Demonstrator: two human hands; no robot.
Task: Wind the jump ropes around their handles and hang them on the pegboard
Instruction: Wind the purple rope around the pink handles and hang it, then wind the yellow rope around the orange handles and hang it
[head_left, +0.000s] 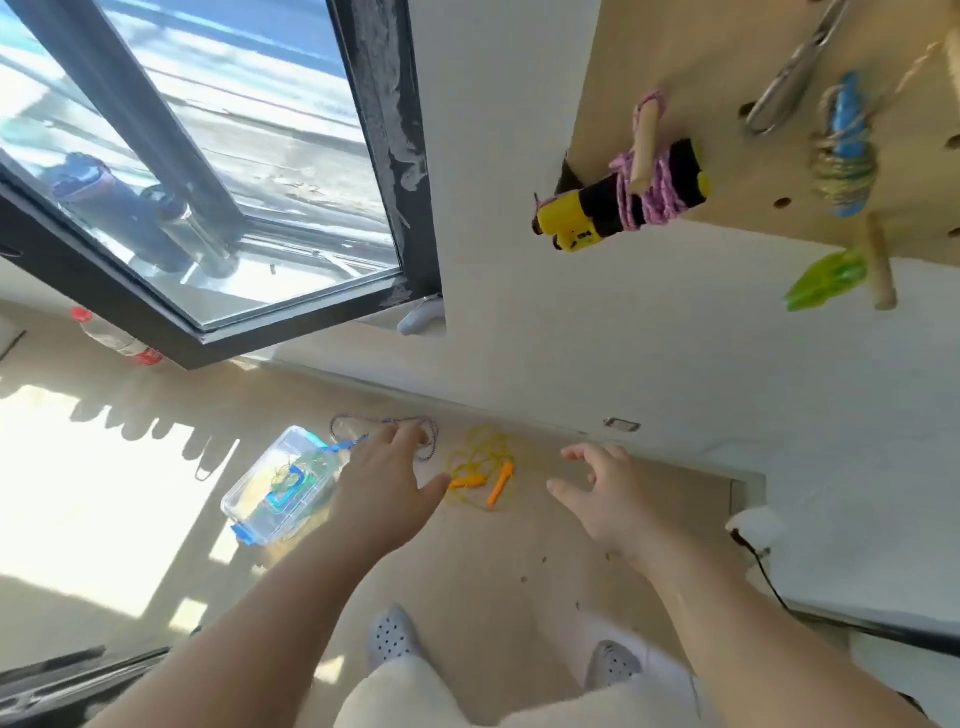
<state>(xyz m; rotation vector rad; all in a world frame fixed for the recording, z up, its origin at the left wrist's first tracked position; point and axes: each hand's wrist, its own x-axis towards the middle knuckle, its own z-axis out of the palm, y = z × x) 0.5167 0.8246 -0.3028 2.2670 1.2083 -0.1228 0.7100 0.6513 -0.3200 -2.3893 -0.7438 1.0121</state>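
Head view, person standing over the floor (519, 561). Nearest the camera, two grey perforated shoes (392, 636) are seen below the forearms. Both arms are stretched downward: the left hand (384, 483) and the right hand (605, 493) are each spread loosely, fingers (410, 439) relaxed and apart, and nothing is held by either.

Between the two sets of fingers, just beyond the left thumb, the yellow jump rope (467, 482) lies unwound in loose loops on the floor, its orange handles (501, 483) side by side. A speckled rope (434, 444) is partly hidden behind the left fingers; contact cannot be judged. A clear box (275, 483) lies outboard of the left hand.

Well above and beyond the right fingers, the pegboard (727, 78) already carries a pink-corded bundle (623, 205) and a blue-handled bundle (844, 156).

The pick-up step is judged to be in hand. Next, both orange handles would need to be gathered together before the cord is wound round them.
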